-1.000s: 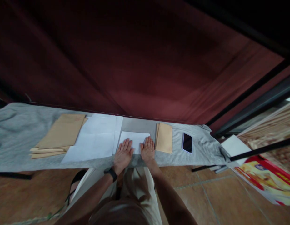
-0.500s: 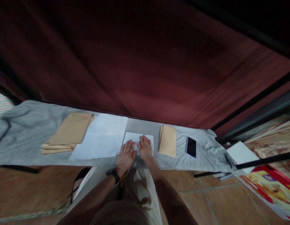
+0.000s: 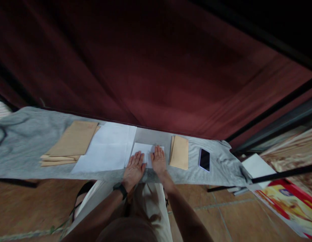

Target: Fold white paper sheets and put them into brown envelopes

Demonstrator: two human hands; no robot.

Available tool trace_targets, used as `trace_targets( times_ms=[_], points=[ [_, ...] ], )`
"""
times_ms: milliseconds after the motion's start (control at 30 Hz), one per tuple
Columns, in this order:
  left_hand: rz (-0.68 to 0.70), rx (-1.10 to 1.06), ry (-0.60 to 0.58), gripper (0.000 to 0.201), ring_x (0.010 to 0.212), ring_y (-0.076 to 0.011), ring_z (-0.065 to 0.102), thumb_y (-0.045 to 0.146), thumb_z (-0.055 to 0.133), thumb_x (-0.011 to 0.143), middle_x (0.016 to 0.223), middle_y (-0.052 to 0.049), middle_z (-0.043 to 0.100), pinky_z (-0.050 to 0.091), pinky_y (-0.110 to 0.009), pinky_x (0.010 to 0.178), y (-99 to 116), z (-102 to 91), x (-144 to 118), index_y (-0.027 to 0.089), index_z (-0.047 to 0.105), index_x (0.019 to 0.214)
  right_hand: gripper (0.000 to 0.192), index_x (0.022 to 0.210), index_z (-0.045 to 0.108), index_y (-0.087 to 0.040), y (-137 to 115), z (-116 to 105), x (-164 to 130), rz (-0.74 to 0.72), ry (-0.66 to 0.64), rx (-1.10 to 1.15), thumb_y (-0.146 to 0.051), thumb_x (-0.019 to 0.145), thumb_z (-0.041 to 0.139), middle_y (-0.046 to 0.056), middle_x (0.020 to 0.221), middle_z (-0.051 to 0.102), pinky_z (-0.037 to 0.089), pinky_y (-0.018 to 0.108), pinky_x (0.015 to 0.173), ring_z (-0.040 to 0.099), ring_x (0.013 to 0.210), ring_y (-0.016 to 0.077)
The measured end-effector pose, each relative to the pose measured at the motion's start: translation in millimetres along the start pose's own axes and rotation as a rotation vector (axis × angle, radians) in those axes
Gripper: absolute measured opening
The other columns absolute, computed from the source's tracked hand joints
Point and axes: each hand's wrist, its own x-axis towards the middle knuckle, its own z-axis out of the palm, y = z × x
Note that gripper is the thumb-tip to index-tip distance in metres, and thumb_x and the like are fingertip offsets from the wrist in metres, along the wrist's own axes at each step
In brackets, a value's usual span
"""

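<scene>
Both of my hands lie flat, palms down, on a folded white sheet of paper (image 3: 144, 149) in the middle of a narrow table covered with grey cloth (image 3: 22, 144). My left hand (image 3: 134, 168), with a black watch at the wrist, covers the sheet's near left part. My right hand (image 3: 158, 160) presses its right part. The fingers of both hands are spread and hold nothing.
Left of the sheet lies a stack of white paper (image 3: 107, 148), and further left a pile of brown envelopes (image 3: 70, 143). One brown envelope (image 3: 180, 152) and a dark phone (image 3: 204, 159) lie to the right. A dark red curtain (image 3: 146, 74) hangs behind. Printed posters (image 3: 287, 198) lie on the tiled floor.
My hands have drawn closer together on the white sheet and slid slightly forward, pressing it flat. The view has shifted a little; nothing else on the table has moved.
</scene>
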Motion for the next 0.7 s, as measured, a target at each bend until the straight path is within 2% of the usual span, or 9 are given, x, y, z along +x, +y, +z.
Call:
trace_targets(
  times_ms=[67,133,367,433,567,700],
  points=[
    [0.007,-0.01,0.001,0.055,0.149,-0.029,0.034,0.033,0.037,0.098,0.156,-0.017,0.042,0.028,-0.05,0.122,-0.8,0.4,0.0,0.008,0.05,0.145,0.049,0.15,0.046,-0.015,-8.7,1.0,-6.4,-0.094,-0.041,0.024,-0.034,0.105,0.039,0.013,0.157,0.042,0.031,0.047,0.12,0.038,0.146,0.0258],
    [0.004,-0.025,0.001,0.055,0.148,-0.0289,0.035,0.033,0.038,0.098,0.156,-0.017,0.043,0.028,-0.05,0.122,-2.2,1.4,-0.5,0.008,0.05,0.145,0.049,0.15,0.045,-0.016,-12.4,1.4,-12.7,-0.113,-0.053,0.016,-0.033,0.104,0.042,0.014,0.158,0.041,0.029,0.047,0.12,0.037,0.147,0.0256],
    [-0.059,-0.032,0.007,0.057,0.147,-0.03,0.038,0.034,0.036,0.099,0.154,-0.02,0.044,0.031,-0.052,0.121,-1.0,10.8,0.4,0.005,0.047,0.147,0.053,0.151,0.04,-0.008,4.2,-4.1,-25.5,-0.001,0.086,-0.031,-0.032,0.105,0.043,0.022,0.157,0.039,0.034,0.051,0.117,0.035,0.148,0.0287],
    [-0.073,-0.032,0.002,0.058,0.147,-0.0297,0.037,0.034,0.035,0.099,0.155,-0.021,0.043,0.031,-0.052,0.12,4.2,12.8,7.6,0.005,0.044,0.148,0.054,0.152,0.039,-0.007,6.4,-5.5,-26.2,0.007,0.074,-0.04,-0.032,0.104,0.044,0.023,0.156,0.039,0.033,0.051,0.117,0.035,0.148,0.0293],
    [-0.005,-0.042,-0.026,0.058,0.15,-0.0277,0.031,0.032,0.034,0.099,0.158,-0.017,0.04,0.027,-0.048,0.123,14.2,14.4,35.6,0.006,0.042,0.149,0.055,0.152,0.039,-0.005,5.7,-5.6,-25.6,0.009,0.044,-0.048,-0.031,0.104,0.045,0.025,0.156,0.039,0.032,0.052,0.118,0.034,0.148,0.0302],
    [-0.048,-0.02,-0.047,0.058,0.149,-0.0287,0.033,0.035,0.033,0.099,0.157,-0.019,0.04,0.026,-0.048,0.123,9.7,18.2,60.5,0.004,0.044,0.148,0.054,0.151,0.04,-0.006,6.3,-2.4,-27.0,-0.002,0.106,-0.039,-0.032,0.105,0.042,0.024,0.156,0.041,0.034,0.051,0.117,0.035,0.148,0.0297]
  ],
)
